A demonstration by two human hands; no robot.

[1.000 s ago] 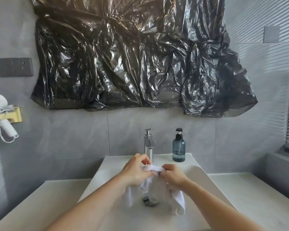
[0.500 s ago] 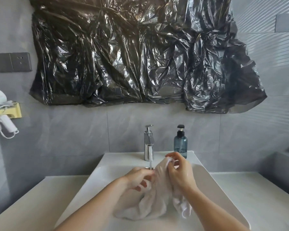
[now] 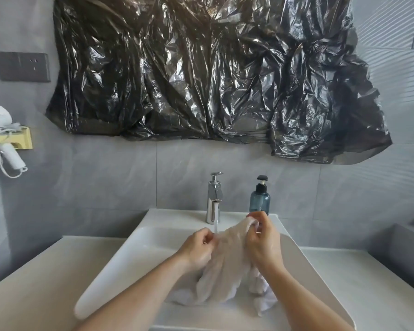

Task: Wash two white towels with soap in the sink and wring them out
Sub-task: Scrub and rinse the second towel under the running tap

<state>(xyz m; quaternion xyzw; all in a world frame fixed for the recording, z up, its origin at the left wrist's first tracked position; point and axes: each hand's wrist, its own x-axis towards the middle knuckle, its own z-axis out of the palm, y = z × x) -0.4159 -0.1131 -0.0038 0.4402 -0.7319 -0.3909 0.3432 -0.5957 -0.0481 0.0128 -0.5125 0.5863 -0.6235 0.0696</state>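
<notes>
A wet white towel point(image 3: 225, 266) hangs between my hands over the white sink point(image 3: 129, 254). My left hand point(image 3: 197, 246) grips its left edge. My right hand point(image 3: 264, 240) pinches its top corner, held higher, near the soap bottle. A thin stream of water runs from the chrome faucet point(image 3: 213, 199) onto the cloth between my hands. The towel's lower folds lie bunched in the basin; whether a second towel is among them I cannot tell. A blue pump soap bottle point(image 3: 259, 199) stands on the sink's back ledge, right of the faucet.
A pale counter point(image 3: 34, 278) flanks the sink on both sides. Black plastic sheeting point(image 3: 213, 75) covers the wall above. A white hair dryer point(image 3: 3, 137) hangs in a holder at the left, under a grey socket plate point(image 3: 22, 66).
My hands have drawn apart and spread the towel out; the right hand has risen toward the soap bottle. The towel has gone from a tight bunch to a stretched sheet under the water.
</notes>
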